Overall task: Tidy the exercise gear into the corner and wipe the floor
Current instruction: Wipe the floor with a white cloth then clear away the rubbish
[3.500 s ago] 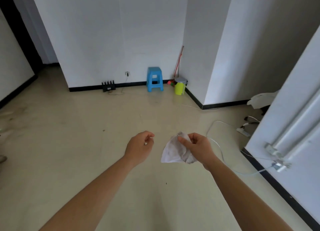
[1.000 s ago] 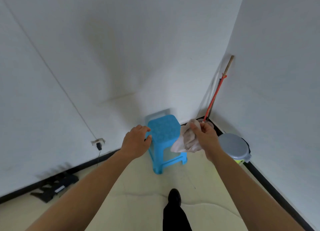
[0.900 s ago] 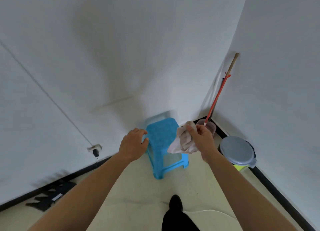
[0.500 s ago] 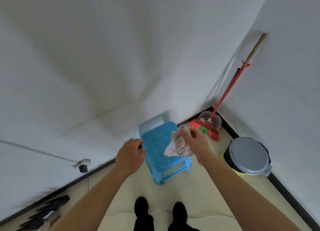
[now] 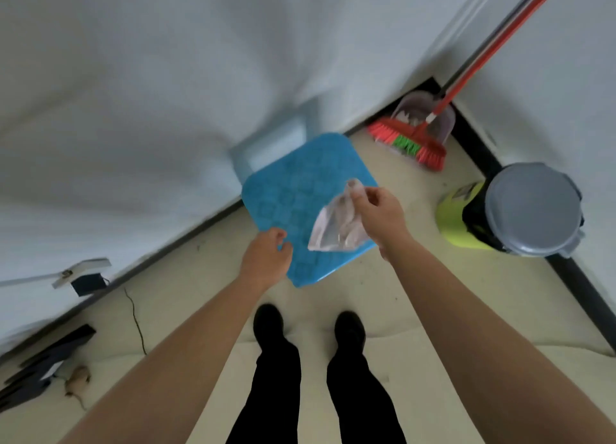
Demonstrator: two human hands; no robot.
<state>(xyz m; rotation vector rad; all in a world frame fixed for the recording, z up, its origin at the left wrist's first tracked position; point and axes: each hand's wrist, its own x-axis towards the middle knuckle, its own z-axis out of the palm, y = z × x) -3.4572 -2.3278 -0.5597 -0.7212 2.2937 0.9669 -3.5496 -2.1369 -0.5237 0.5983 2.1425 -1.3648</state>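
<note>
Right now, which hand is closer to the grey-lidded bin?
Right. The right hand, pinching the cloth, is over the stool's near-right part, toward the bin; the left hand is at the stool's near-left edge, farther off.

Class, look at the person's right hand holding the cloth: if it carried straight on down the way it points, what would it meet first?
Most likely the blue stool's seat: the right hand dangles the cloth directly over it, though the gap is unclear.

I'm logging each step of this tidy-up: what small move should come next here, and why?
Probably lower the crumpled white cloth onto the square blue plastic stool. The right hand pinches the cloth by its top corner so that it hangs directly above the seat, and the left hand rests at the seat's near edge, seemingly steadying it.
</note>
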